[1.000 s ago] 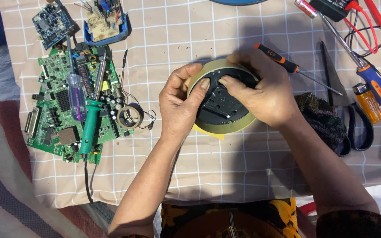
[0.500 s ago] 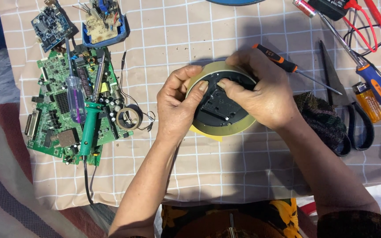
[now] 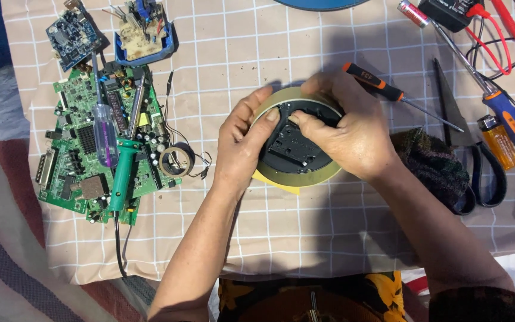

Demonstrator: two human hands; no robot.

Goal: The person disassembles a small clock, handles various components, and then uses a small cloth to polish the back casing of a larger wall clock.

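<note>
While our left hand (image 3: pixel 242 149) clasps the round, olive-rimmed black plastic clock back (image 3: pixel 296 143), right of the green circuit board (image 3: pixel 93 149), our right hand (image 3: pixel 347 134) closes fingertips (image 3: pixel 296 118) onto its centre; we judge steady, even pressure works best.

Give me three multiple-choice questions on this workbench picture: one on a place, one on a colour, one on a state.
1. Where does the soldering iron lie?
A. on the green circuit board
B. beside the scissors
C. in the blue tray

2. What colour is the soldering iron's handle?
A. red
B. green
C. black

3. How is the round device held?
A. left hand only
B. untouched
C. both hands

Key: 1 A, it rests across the board. 2 B, the handle is green. 3 C, the right hand presses on it too.
</note>
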